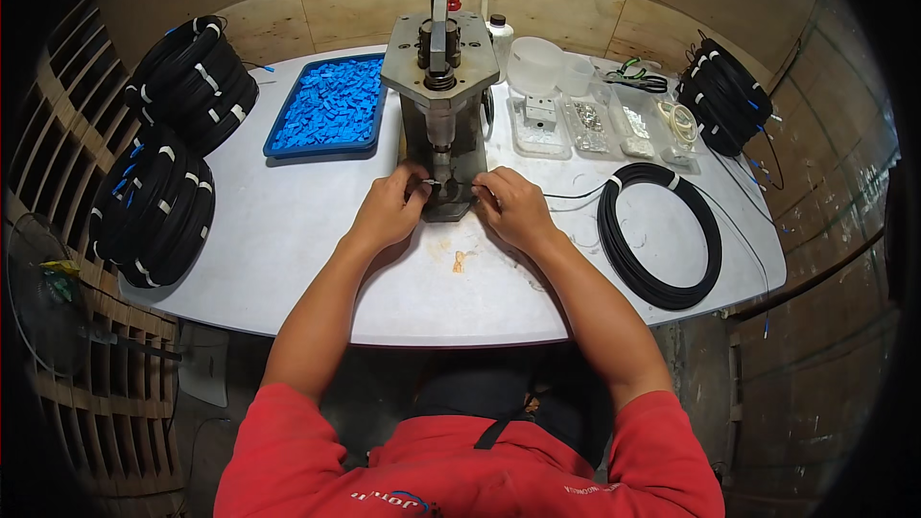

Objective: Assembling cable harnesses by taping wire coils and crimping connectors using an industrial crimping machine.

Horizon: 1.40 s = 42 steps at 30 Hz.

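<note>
While both hands are meeting at the base of the grey hand press (440, 86) at frame centre, the left hand (389, 211) is pinching a small part w/ fingers closed, and the right hand (513, 206) is feeding a thin black cable (576, 196) in, fingers curled on it. Its loose coil (660, 235) is lying centre-right on the tabletop (288, 230), so slack runs freely; blue parts tray (328, 105) is sitting upper left, within reach.

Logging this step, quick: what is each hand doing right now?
Left hand: fingers pinched on a thin black cable at the press base.
Right hand: closed on the same cable.
</note>
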Each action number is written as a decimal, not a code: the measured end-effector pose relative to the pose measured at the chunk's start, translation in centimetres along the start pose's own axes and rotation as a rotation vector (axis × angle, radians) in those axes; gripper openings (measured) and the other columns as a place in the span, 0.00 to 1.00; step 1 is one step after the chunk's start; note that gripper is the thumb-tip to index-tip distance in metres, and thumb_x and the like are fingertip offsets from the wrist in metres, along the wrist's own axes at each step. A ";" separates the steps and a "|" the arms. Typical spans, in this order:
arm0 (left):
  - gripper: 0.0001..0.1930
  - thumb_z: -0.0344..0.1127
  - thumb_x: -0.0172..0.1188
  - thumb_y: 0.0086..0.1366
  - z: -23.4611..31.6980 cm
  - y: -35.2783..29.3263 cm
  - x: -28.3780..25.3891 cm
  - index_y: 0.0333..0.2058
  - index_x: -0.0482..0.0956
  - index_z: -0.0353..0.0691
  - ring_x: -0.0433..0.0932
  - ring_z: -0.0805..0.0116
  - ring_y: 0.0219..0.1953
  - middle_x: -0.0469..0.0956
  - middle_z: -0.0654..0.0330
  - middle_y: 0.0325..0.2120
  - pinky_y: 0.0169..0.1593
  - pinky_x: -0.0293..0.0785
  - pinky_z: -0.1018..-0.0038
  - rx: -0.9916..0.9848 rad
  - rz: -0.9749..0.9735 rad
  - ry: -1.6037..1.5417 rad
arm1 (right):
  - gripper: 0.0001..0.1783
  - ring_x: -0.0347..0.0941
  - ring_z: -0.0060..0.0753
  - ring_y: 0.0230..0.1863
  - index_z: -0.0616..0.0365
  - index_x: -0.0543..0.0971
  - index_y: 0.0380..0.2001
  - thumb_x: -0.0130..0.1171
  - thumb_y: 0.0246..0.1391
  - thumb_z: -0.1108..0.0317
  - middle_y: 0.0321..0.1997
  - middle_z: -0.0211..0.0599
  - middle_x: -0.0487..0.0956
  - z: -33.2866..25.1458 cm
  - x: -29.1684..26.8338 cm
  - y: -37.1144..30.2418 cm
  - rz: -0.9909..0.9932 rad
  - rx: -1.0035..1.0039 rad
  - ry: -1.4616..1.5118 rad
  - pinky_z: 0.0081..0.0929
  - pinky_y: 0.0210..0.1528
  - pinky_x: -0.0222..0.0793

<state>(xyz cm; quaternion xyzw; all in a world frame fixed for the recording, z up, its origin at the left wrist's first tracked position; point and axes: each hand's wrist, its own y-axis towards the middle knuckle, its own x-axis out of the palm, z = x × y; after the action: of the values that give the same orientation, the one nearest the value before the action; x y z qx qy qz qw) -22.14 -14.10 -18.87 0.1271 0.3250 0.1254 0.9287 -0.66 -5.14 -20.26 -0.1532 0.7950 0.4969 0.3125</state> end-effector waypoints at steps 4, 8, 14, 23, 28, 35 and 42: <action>0.12 0.34 0.55 0.66 -0.5 0.0 -0.2 0.44 0.74 0.33 0.82 0.45 0.37 0.82 0.42 0.32 0.43 0.75 0.60 0.011 0.006 -0.011 | 0.06 0.77 0.43 0.32 0.56 0.79 0.34 0.63 0.53 0.71 0.30 0.37 0.77 -0.4 0.0 0.2 -0.026 0.015 0.016 0.37 0.33 0.74; 0.11 0.33 0.55 0.66 -0.6 0.2 -0.1 0.43 0.75 0.32 0.82 0.45 0.37 0.82 0.42 0.32 0.43 0.75 0.60 0.000 -0.004 -0.001 | 0.06 0.76 0.43 0.32 0.56 0.79 0.34 0.63 0.53 0.71 0.29 0.38 0.77 -0.4 -0.2 0.3 -0.032 0.015 -0.004 0.37 0.33 0.74; 0.11 0.33 0.54 0.66 -0.6 0.1 0.0 0.42 0.75 0.32 0.82 0.45 0.37 0.82 0.43 0.32 0.43 0.76 0.60 0.004 0.005 0.001 | 0.05 0.76 0.44 0.31 0.56 0.79 0.34 0.64 0.52 0.71 0.28 0.38 0.76 -0.5 -0.1 0.4 -0.001 -0.006 0.007 0.37 0.32 0.73; 0.09 0.30 0.53 0.66 -1.3 0.1 0.2 0.43 0.73 0.32 0.84 0.56 0.34 0.83 0.49 0.29 0.41 0.78 0.66 0.070 0.011 0.022 | 0.05 0.76 0.45 0.31 0.56 0.79 0.34 0.63 0.53 0.71 0.29 0.38 0.76 -0.5 -0.1 0.3 0.005 -0.006 0.014 0.37 0.32 0.73; 0.09 0.30 0.53 0.66 -1.0 0.2 -0.1 0.43 0.73 0.31 0.84 0.56 0.34 0.83 0.49 0.30 0.41 0.78 0.65 0.033 -0.021 0.032 | 0.05 0.76 0.44 0.31 0.56 0.78 0.33 0.63 0.53 0.71 0.29 0.38 0.76 -0.6 -0.1 0.4 -0.005 -0.006 0.011 0.37 0.32 0.73; 0.09 0.30 0.53 0.66 -1.1 0.2 0.0 0.42 0.73 0.32 0.84 0.56 0.34 0.83 0.49 0.30 0.40 0.78 0.66 0.052 -0.004 0.023 | 0.05 0.76 0.44 0.30 0.56 0.78 0.33 0.63 0.52 0.72 0.28 0.38 0.76 -0.6 -0.1 0.4 -0.008 0.004 0.001 0.37 0.32 0.73; 0.09 0.30 0.53 0.66 -1.0 0.3 0.0 0.42 0.73 0.32 0.84 0.56 0.34 0.83 0.48 0.29 0.40 0.78 0.66 0.043 0.006 0.053 | 0.05 0.77 0.44 0.31 0.56 0.79 0.33 0.64 0.52 0.72 0.29 0.38 0.77 -0.6 0.1 0.4 -0.013 0.007 0.005 0.37 0.32 0.74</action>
<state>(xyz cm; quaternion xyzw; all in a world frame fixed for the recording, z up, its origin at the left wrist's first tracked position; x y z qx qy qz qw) -22.80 -13.70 -19.56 0.1448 0.3516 0.1244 0.9165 -1.18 -5.50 -19.80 -0.1584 0.7966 0.4917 0.3140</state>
